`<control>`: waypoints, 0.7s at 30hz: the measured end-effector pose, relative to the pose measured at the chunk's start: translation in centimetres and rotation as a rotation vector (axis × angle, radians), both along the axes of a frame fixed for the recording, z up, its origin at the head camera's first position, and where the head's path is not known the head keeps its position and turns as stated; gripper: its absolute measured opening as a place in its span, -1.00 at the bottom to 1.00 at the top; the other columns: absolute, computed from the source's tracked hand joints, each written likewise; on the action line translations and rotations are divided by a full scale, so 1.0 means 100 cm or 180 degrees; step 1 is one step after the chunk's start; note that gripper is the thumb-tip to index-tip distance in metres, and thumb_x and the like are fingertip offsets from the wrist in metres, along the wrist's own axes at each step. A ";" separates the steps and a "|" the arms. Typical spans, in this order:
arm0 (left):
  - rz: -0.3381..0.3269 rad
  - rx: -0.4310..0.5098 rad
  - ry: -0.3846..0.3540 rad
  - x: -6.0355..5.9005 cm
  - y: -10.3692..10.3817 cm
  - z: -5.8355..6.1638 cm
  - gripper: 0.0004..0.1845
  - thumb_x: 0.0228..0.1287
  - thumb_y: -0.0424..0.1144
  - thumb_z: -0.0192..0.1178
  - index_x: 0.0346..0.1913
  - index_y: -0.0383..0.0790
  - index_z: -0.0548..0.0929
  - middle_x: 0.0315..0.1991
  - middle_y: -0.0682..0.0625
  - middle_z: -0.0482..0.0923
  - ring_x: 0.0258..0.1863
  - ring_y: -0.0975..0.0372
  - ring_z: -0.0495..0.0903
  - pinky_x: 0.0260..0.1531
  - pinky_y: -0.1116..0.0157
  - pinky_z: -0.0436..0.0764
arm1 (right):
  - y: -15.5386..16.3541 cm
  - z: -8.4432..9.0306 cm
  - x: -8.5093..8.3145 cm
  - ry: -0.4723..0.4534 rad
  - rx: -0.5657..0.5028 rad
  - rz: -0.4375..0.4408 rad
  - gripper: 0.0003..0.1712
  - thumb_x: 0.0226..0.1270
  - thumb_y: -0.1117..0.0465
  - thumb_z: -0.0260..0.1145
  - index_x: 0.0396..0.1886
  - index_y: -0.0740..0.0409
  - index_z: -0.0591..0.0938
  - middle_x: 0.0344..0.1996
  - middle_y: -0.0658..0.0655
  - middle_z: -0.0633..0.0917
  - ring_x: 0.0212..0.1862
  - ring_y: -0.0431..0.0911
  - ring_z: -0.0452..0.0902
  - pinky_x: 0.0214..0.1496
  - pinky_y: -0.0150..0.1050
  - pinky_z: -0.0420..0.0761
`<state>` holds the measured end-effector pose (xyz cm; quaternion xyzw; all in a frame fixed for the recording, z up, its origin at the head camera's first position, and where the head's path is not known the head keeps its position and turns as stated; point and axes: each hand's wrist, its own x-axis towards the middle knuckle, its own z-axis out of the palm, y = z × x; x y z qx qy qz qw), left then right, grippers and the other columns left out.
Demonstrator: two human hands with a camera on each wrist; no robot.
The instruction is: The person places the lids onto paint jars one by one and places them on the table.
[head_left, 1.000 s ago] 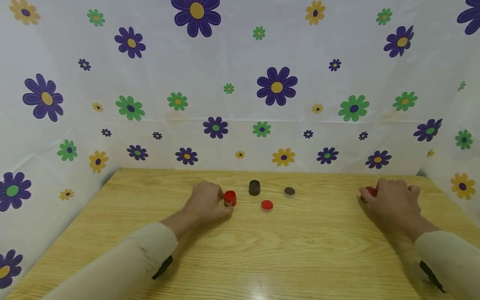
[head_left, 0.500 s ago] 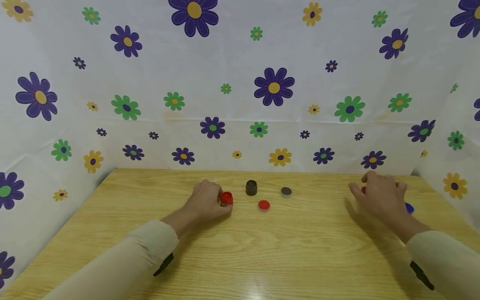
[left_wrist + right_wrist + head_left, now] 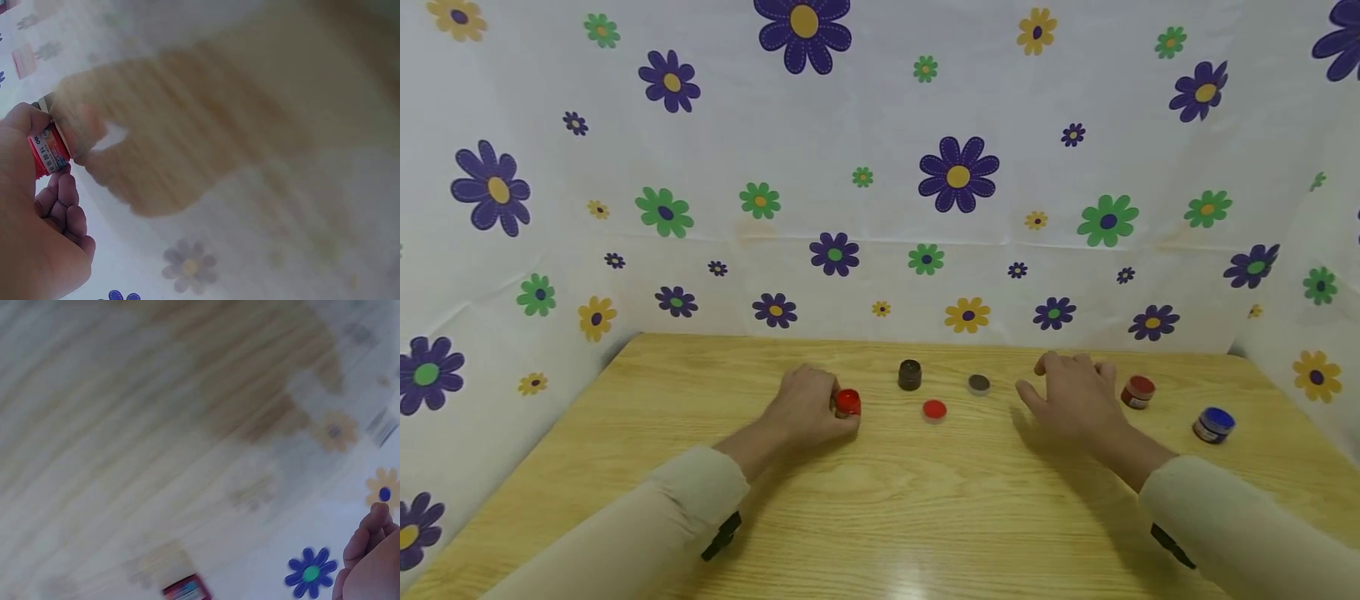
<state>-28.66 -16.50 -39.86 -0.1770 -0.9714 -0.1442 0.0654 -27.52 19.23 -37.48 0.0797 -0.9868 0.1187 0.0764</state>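
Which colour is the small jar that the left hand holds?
Red: the small jar in the left hand shows best in the head view.

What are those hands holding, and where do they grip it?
The left hand grips the red jar round its side. The right hand holds nothing.

Light: bright, even, soft, seemingly from overhead.
Glare: a pale sheen lay on the table [image 3: 917, 575] at its near edge.
Shadows: faint ones sat under both forearms.
Head view: sharp, with the walls bowed toward the edges.
Wrist views: both heavily smeared by motion blur, wood grain streaked.
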 end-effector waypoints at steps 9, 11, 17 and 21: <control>0.0043 -0.0016 -0.0044 0.008 -0.008 -0.001 -0.69 -0.03 0.01 0.35 -0.54 -0.16 0.56 -0.55 0.08 0.49 -0.37 0.17 0.38 -0.18 0.14 0.31 | -0.058 -0.006 0.000 -0.0278 -0.0171 0.0266 -0.50 0.37 -0.09 0.18 0.03 0.22 0.60 -0.05 0.13 0.71 0.11 0.18 0.46 0.12 0.20 0.18; 0.0057 -0.0008 -0.0072 0.009 -0.008 -0.001 -0.69 -0.03 0.02 0.35 -0.54 -0.16 0.56 -0.55 0.09 0.49 -0.38 0.16 0.37 -0.18 0.15 0.31 | -0.069 -0.007 0.000 -0.0302 -0.0162 0.0313 -0.50 0.36 -0.09 0.19 0.03 0.21 0.61 -0.05 0.11 0.71 0.10 0.16 0.47 0.10 0.18 0.18; 0.0069 -0.0015 -0.0064 0.013 -0.010 0.000 -0.69 -0.03 0.00 0.36 -0.52 -0.17 0.56 -0.55 0.08 0.49 -0.37 0.16 0.37 -0.17 0.14 0.31 | -0.098 -0.011 0.002 -0.0351 -0.0072 0.0412 -0.53 0.34 -0.13 0.23 -0.06 0.18 0.62 -0.14 0.06 0.71 -0.01 0.09 0.49 0.05 0.12 0.20; 0.0081 -0.0037 -0.0065 0.015 -0.011 0.000 -0.69 -0.03 0.00 0.36 -0.52 -0.17 0.56 -0.56 0.08 0.49 -0.36 0.16 0.38 -0.19 0.16 0.30 | -0.111 -0.010 0.001 -0.0375 -0.0049 0.0459 -0.57 0.31 -0.12 0.22 -0.12 0.15 0.61 -0.28 0.00 0.65 -0.14 0.02 0.43 -0.03 0.03 0.19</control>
